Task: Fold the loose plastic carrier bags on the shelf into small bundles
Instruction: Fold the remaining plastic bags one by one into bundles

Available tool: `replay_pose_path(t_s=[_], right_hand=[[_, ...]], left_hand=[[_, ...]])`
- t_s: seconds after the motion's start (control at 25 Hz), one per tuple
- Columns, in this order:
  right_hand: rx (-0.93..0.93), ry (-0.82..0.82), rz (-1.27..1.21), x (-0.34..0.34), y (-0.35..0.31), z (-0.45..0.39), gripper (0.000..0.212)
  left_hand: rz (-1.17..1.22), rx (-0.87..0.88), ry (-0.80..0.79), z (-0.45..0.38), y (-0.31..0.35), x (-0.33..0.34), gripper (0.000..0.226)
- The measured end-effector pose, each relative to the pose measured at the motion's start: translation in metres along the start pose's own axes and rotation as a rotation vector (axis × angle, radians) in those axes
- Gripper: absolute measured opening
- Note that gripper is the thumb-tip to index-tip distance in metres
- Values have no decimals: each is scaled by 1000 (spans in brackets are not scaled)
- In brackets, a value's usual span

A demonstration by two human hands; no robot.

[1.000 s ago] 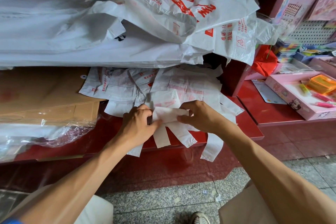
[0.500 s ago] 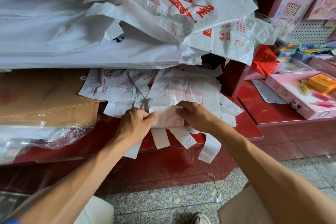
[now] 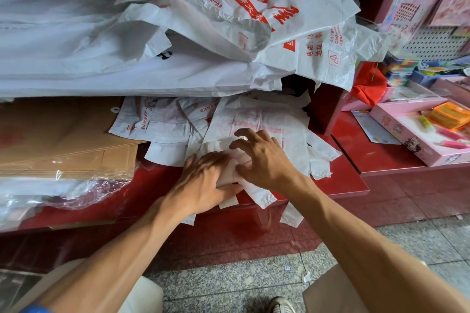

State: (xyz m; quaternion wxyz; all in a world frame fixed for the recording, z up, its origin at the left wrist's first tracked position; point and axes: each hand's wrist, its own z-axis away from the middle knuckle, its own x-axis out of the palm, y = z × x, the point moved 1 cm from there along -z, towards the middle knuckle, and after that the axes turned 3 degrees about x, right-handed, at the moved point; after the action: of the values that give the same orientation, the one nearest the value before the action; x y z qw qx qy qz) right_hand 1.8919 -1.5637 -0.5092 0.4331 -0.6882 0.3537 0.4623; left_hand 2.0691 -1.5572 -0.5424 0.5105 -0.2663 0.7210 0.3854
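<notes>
A small folded white carrier bag [image 3: 232,169] with faint red print lies at the front of the red shelf [image 3: 340,183], its handle strips hanging over the edge. My left hand [image 3: 203,185] holds the bundle from the left and below. My right hand [image 3: 264,157] is on its right side, thumb against the fold and the other fingers spread and arched above it. Under and behind the bundle lie several flattened bags [image 3: 259,119]. A heap of loose white bags with red lettering [image 3: 254,12] fills the shelf above.
Flat brown cardboard [image 3: 63,140] and clear plastic wrap [image 3: 50,195] take up the shelf's left part. To the right, a lower red ledge carries a pink box [image 3: 407,134] of small toys and stationery. Grey speckled floor [image 3: 229,282] lies below, with a shoe at the bottom edge.
Both hands have closed in on the bag, which has been folded over into a smaller bundle. My left hand slid under and right; my right fingers lifted and spread.
</notes>
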Motion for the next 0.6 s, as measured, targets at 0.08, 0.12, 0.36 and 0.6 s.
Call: replay_pose_path(t_s=[0.08, 0.12, 0.36, 0.6], right_hand=[[-15, -214, -42, -6, -2, 2, 63], [-4, -313, -55, -8, -1, 4, 65], [68, -250, -196, -9, 9, 1, 53], [185, -1, -448, -9, 14, -2, 28]], left_hand=[[55, 5, 19, -3, -2, 0, 51], [85, 12, 53, -4, -1, -2, 42], [46, -36, 91, -5, 9, -9, 69], [354, -392, 212, -8, 4, -20, 27]])
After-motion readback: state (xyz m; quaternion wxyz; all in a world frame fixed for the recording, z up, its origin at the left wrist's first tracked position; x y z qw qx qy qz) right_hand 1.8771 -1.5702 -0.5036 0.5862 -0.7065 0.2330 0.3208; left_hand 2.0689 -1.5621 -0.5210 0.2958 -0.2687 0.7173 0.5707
